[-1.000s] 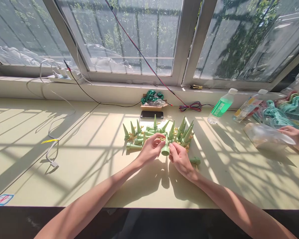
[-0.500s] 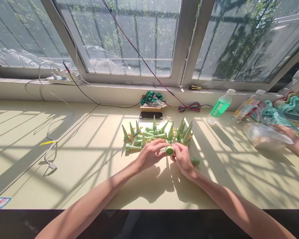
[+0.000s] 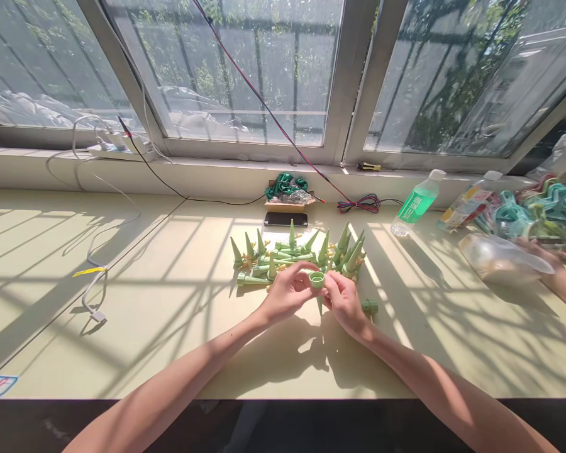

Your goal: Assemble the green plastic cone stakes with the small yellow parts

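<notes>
A green plant watering spike is held above the table between both hands, its round open cup facing up and its pointed tip downward. My left hand is closed around the cup's left side, thumb below and fingers above. My right hand pinches the same spike from the right; what its fingertips press on is partly hidden. Just behind my hands lies a cluster of similar green spikes, some standing tip up and others on their sides, with small yellowish valves among them. Another green piece lies beside my right wrist.
Behind the spikes are a dark phone and a small box with green material. Bottles stand to the right, near teal hangers. Another person's hand is by a clear plastic bag. A white cable lies left.
The spike has turned in my hands, so its cup now opens upward and its tip shows below. At the right, the other person's hand has shifted slightly near the hangers.
</notes>
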`<state>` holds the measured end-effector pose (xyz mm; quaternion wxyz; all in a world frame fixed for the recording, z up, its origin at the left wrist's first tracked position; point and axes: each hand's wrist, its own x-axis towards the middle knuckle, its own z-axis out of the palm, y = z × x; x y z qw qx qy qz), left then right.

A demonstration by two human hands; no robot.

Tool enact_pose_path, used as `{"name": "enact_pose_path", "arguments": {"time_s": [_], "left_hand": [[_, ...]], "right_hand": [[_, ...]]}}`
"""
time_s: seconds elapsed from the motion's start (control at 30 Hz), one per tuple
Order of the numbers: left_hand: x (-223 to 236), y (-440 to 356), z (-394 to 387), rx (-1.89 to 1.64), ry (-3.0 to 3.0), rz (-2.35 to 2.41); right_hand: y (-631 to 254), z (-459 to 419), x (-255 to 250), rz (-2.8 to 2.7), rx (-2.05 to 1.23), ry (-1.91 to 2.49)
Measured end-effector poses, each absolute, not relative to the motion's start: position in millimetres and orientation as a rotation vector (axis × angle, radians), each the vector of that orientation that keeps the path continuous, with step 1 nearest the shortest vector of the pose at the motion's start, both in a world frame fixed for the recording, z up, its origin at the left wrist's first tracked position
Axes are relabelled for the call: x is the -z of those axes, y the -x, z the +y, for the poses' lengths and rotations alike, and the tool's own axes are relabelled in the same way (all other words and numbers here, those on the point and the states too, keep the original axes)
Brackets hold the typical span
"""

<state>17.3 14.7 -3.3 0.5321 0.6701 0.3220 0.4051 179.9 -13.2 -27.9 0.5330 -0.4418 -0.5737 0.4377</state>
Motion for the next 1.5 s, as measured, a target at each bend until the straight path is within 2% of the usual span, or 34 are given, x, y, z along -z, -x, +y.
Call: {"name": "enact_pose_path", "arguments": {"time_s": [0.63,0.93,1.03,1.2,1.3,1.5], "left_hand": [[-5,-22,14,-0.822,-1.212,0.752],[-7,-21,14,-0.767,-1.133,0.744],[-6,-21,15,-0.815,-1.314,0.783],[2,-13,21,-1.054,-1.998,0.917],[6,-9,25,-1.074,-2.313,0.929],[8,-7,27,-1.040,-2.489,0.859]], "right_hand": [[-181,-14,32,-1.482,-0.916,1.081],[-180,-17,25,-1.563,-0.740,1.147],[-178,-16,23,-1.475,-0.813,1.147],[-177,-11,19,-1.210,-0.971,1.130],[-177,-8,19,-1.161,-1.061,1.095],[-177,-7,27,-1.243,-1.014,1.141]]}}
